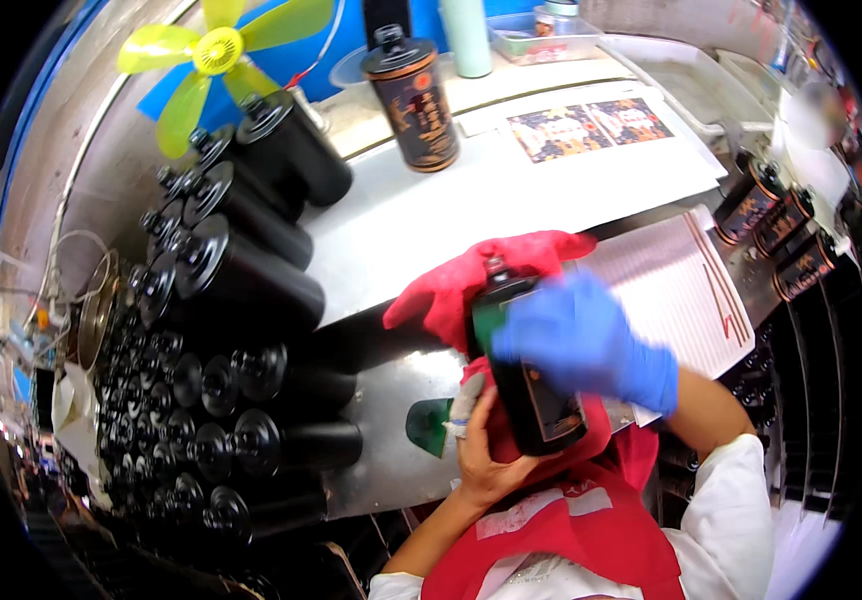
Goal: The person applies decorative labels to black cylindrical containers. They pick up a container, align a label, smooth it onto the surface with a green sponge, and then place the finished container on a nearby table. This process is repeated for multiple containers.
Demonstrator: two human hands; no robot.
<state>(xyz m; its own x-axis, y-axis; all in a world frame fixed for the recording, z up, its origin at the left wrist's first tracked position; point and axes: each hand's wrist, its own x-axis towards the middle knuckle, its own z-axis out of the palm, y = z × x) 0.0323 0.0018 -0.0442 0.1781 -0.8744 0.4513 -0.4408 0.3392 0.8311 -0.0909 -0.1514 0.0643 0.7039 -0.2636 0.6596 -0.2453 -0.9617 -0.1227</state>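
My left hand [481, 455], bare with a bandaged thumb, cradles a black bottle [531, 385] from below, with a red cloth [476, 275] wrapped under and behind it. My right hand [586, 335], in a blue glove and blurred by motion, presses on the bottle's upper side where a green label piece shows. The bottle lies tilted, its cap pointing away from me.
Several plain black bottles [241, 280] lie stacked on their sides at left. One labelled bottle [416, 100] stands upright on the white table [431, 220], near a label sheet [586, 125]. Three labelled bottles [781, 225] lie at right. A yellow fan [219, 50] stands at back.
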